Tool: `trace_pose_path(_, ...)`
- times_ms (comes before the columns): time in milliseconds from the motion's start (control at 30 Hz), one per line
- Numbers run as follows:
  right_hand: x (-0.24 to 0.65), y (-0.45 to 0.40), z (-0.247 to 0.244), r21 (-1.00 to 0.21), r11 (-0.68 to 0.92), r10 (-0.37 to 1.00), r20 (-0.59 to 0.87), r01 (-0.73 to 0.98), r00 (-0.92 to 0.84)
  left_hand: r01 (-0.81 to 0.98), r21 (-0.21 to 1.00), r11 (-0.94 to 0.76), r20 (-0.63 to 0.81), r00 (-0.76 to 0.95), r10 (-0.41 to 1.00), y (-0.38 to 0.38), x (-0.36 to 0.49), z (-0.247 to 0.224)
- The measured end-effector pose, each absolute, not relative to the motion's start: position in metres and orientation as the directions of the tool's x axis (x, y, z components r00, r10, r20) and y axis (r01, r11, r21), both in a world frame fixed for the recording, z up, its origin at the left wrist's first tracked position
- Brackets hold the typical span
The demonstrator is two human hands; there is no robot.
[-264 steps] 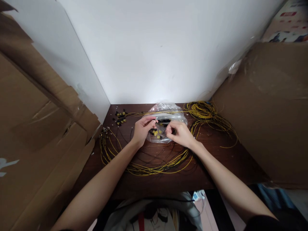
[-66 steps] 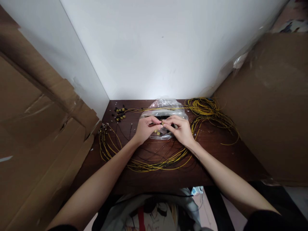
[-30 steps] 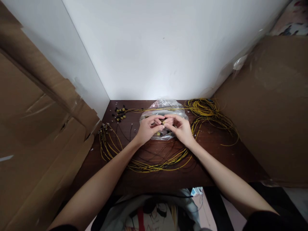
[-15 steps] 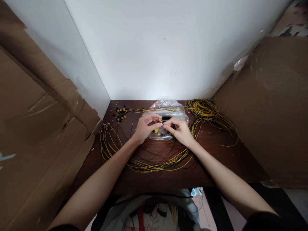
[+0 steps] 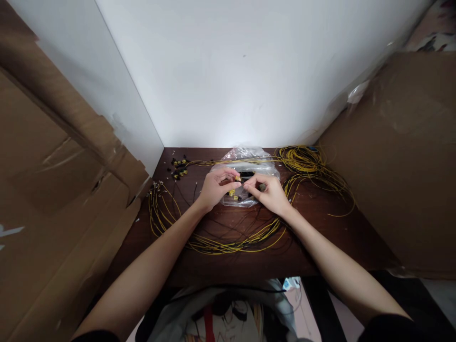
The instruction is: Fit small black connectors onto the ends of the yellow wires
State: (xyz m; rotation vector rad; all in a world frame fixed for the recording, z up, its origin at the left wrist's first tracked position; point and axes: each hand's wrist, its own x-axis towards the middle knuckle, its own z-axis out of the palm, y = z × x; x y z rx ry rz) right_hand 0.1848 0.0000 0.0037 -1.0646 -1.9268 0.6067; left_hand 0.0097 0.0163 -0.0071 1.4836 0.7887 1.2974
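My left hand [image 5: 216, 189] is closed, pinching a small yellow-and-black part [image 5: 238, 178] between thumb and fingers. Close by on the right, my right hand [image 5: 269, 192] is closed in a pinch; what its fingertips hold is too small to make out. Both hands are over a clear plastic bag [image 5: 245, 153] on the dark wooden table. More yellow-and-black parts [image 5: 233, 195] lie on or in the bag below the fingers. A black piece [image 5: 247, 174] shows just behind the fingertips.
Bundled yellow and black wires [image 5: 228, 248] curve across the front of the table. A wire coil [image 5: 302, 160] lies back right. Several small yellow-and-black parts [image 5: 179, 167] sit back left. Cardboard [image 5: 64, 199] stands left, a cardboard box [image 5: 402, 166] right, a white wall [image 5: 228, 71] behind.
My right hand has shifted slightly to the right, its fingertips a little farther from the left hand's. The yellow part in my left hand has turned slightly.
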Motion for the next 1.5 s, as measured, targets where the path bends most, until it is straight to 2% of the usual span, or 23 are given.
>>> trace_pose_path(233, 0.187, -0.001, 0.005, -0.684, 0.544, 0.839, 0.448, 0.487, -0.307, -0.118, 0.934, -0.338, 0.358, 0.311, 0.881, 0.019, 0.009, -0.012)
trace_pose_path(467, 0.185, -0.001, 0.003, -0.652, 0.580, 0.813, 0.499, 0.488, -0.300, -0.041, 0.904, -0.425, 0.416, 0.309, 0.855, 0.018, 0.009, -0.010)
trace_pose_path(833, 0.186, -0.001, 0.002, -0.608, 0.601, 0.798, 0.494, 0.519, -0.345, 0.134, 0.798, -0.587, 0.537, 0.284, 0.795, 0.016, 0.009, -0.014)
trace_pose_path(1067, 0.187, 0.001, -0.001, -0.619, 0.557, 0.830, 0.420, 0.553, -0.366, 0.064, 0.847, -0.527, 0.501, 0.233, 0.833, 0.017, 0.009, -0.013)
trace_pose_path(1333, 0.182, 0.001, -0.008, -0.461, 0.643, 0.766, 0.365, 0.612, -0.529, -0.003, 0.901, -0.433, 0.425, 0.195, 0.884, 0.017, 0.011, -0.010)
trace_pose_path(1500, 0.182, 0.000, -0.008, -0.456, 0.647, 0.762, 0.359, 0.612, -0.539, -0.058, 0.920, -0.387, 0.391, 0.179, 0.903, 0.018, 0.010, -0.011)
